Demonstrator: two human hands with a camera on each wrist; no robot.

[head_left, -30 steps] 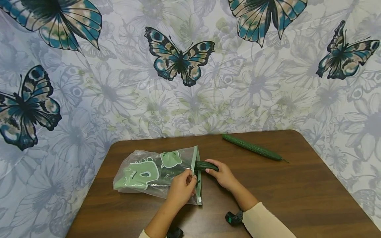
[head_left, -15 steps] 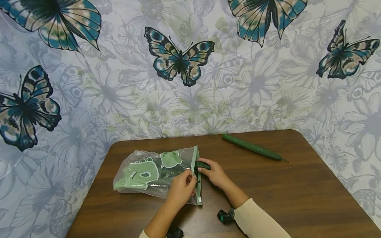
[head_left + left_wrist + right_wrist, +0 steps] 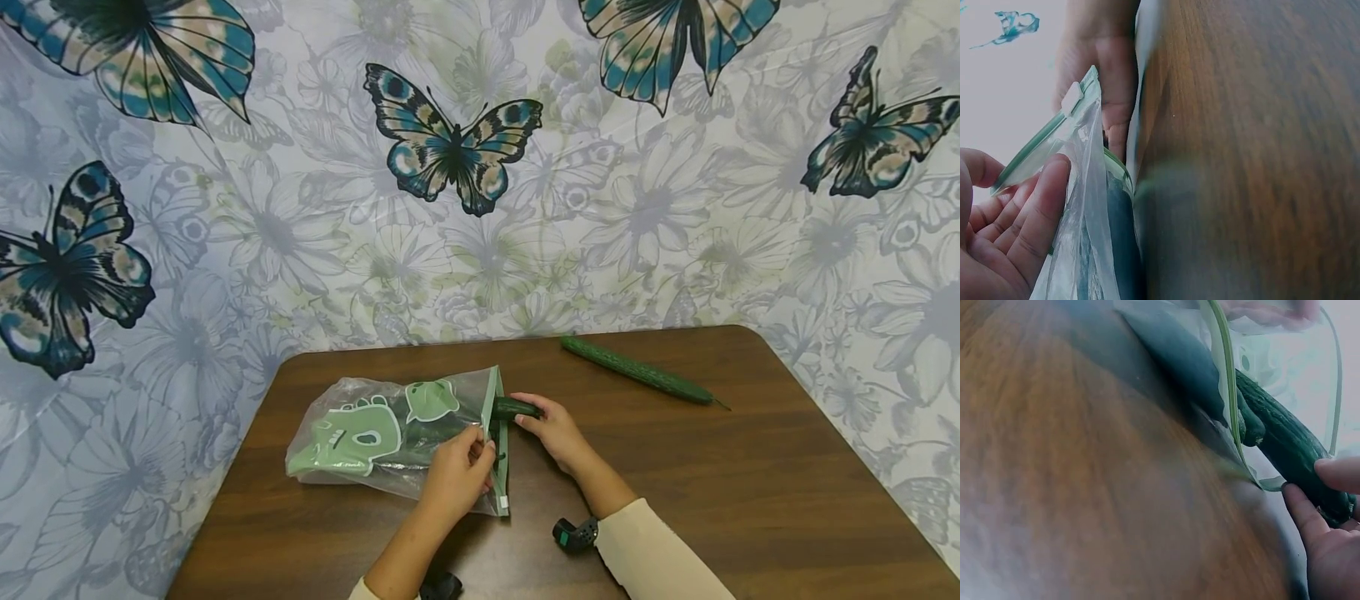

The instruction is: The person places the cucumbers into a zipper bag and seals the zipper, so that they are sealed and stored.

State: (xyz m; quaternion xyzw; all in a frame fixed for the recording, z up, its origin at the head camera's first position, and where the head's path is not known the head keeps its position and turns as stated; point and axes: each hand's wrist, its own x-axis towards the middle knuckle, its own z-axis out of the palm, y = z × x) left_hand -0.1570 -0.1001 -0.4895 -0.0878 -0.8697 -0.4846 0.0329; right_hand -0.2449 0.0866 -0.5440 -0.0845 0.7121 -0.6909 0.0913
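A clear zip bag (image 3: pixel 442 442) with green printed animal shapes lies on its side, its mouth facing right. My left hand (image 3: pixel 459 471) pinches the near part of the bag's mouth; the left wrist view shows the thumb and fingers on the green-edged plastic. A dark green cucumber (image 3: pixel 1291 440) pokes out of the mouth, and my right hand (image 3: pixel 558 437) grips its outer end between thumb and fingers. Beside it in the right wrist view, a second cucumber (image 3: pixel 1250 425) lies inside the bag with its tip at the opening. The rest of both is hidden by the bag.
Another long cucumber (image 3: pixel 637 371) lies at the back right of the brown wooden table (image 3: pixel 720 492). A butterfly-patterned cloth (image 3: pixel 465 275) hangs right behind the table. The bag's white slider (image 3: pixel 503 502) sits at the near corner of its mouth.
First my right hand moved left, pushing the cucumber further into the bag. Since then it has shifted slightly right and up, with more cucumber showing. My left hand has stayed put.
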